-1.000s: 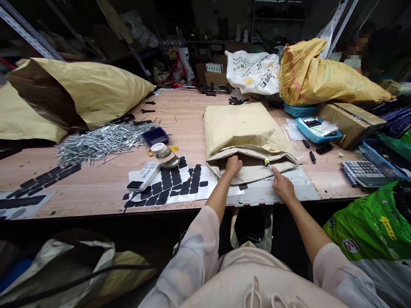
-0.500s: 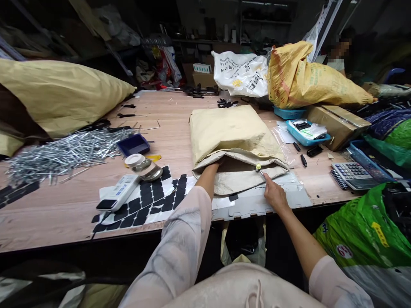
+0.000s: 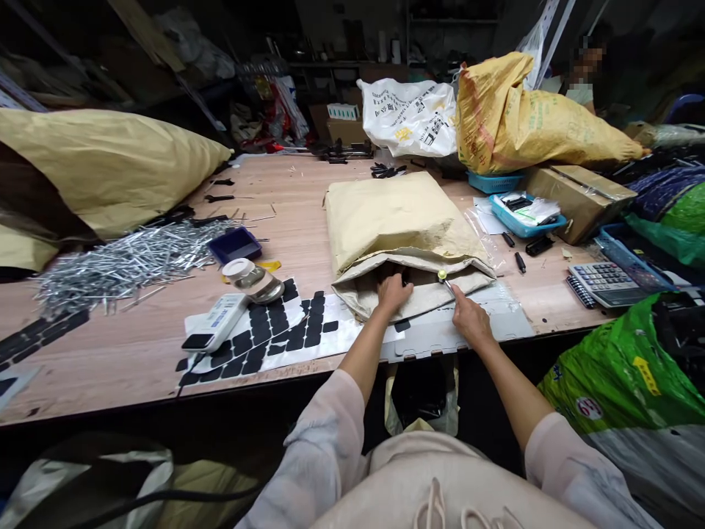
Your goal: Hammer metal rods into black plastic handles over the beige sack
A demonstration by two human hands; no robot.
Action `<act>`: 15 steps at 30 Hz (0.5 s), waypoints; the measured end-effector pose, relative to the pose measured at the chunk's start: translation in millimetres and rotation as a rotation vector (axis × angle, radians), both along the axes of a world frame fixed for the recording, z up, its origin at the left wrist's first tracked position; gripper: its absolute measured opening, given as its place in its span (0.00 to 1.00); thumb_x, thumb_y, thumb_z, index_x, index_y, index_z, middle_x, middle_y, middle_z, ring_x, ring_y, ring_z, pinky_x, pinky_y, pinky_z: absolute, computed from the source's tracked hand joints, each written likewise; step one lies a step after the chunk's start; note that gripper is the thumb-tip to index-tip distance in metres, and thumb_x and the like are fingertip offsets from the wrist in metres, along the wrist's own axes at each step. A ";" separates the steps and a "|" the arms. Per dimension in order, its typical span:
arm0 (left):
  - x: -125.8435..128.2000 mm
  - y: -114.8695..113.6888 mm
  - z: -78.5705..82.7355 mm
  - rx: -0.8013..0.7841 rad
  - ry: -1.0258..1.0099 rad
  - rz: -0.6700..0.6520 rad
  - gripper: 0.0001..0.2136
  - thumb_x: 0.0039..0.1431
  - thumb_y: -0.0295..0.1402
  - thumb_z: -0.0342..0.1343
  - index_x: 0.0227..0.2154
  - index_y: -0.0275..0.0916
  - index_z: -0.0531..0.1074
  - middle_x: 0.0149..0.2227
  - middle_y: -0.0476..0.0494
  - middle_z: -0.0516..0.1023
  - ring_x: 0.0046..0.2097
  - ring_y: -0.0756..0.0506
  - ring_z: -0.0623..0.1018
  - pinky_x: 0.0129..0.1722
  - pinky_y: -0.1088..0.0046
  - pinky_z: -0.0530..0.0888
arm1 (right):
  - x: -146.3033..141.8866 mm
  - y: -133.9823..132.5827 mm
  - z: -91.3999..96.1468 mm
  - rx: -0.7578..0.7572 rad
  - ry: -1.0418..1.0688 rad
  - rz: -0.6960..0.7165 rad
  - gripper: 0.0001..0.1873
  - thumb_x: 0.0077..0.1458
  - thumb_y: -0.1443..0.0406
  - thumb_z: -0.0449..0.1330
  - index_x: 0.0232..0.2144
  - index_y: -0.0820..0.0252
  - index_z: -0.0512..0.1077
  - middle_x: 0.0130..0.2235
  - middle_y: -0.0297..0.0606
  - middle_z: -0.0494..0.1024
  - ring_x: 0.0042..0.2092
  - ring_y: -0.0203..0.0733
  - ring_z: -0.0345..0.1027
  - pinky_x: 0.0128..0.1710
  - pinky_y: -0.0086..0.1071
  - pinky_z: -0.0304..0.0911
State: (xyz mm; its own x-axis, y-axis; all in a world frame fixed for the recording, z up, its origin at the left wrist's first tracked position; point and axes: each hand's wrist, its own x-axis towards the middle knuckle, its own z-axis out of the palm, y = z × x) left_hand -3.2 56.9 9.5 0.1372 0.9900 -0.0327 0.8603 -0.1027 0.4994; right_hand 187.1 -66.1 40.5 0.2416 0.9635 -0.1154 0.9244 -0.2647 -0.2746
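A tan paper sack (image 3: 393, 217) lies flat on the wooden table (image 3: 308, 198), its open mouth facing me. My left hand (image 3: 393, 293) is at the mouth, fingers closed round something small and dark that I cannot name. My right hand (image 3: 469, 320) rests on the grey sheet (image 3: 496, 327) in front of the sack and pinches a thin tool with a yellow-green tip (image 3: 442, 276) that points at the sack's lip.
Left of the sack lie a sheet of black pads (image 3: 275, 334), a white handheld device (image 3: 217, 323), a glass jar (image 3: 247, 276), a blue tray (image 3: 235, 243) and a heap of metal rods (image 3: 121, 261). At right sit a calculator (image 3: 603, 278), blue baskets and bags. Another person is at far right.
My left hand went deep into the sack, then came back out to its mouth with fingers closed. My right hand stayed put with the tool.
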 end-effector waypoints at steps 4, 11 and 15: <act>2.8 -30.0 -3.0 0.095 0.006 -0.126 0.26 0.59 0.40 0.56 0.61 0.45 0.65 0.56 0.36 0.72 0.60 0.33 0.67 0.60 0.51 0.59 | 1.1 -1.2 -2.2 0.006 0.002 0.009 0.31 0.68 0.66 0.44 0.71 0.48 0.50 0.45 0.43 0.78 0.44 0.49 0.72 0.43 0.36 0.61; -6.6 -54.9 -3.1 0.250 -0.078 -0.083 0.34 0.48 0.43 0.66 0.60 0.46 0.66 0.60 0.39 0.68 0.64 0.31 0.61 0.63 0.54 0.55 | 3.1 0.0 -6.4 0.018 -0.003 0.006 0.30 0.68 0.65 0.43 0.70 0.47 0.51 0.45 0.43 0.78 0.44 0.49 0.72 0.42 0.37 0.61; 7.2 -59.2 0.6 0.363 -0.030 0.195 0.17 0.54 0.49 0.62 0.39 0.41 0.76 0.47 0.37 0.70 0.53 0.35 0.66 0.55 0.58 0.63 | 4.0 0.8 -7.0 0.022 -0.001 0.022 0.29 0.69 0.64 0.43 0.70 0.47 0.51 0.45 0.43 0.78 0.43 0.50 0.72 0.41 0.37 0.60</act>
State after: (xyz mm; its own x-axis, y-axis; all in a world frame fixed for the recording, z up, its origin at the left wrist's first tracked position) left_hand 4.0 -2.2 10.2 -0.0585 0.9440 0.3248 0.8667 -0.1134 0.4858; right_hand 191.1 -65.4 33.5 0.2204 0.9709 -0.0942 0.9301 -0.2383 -0.2796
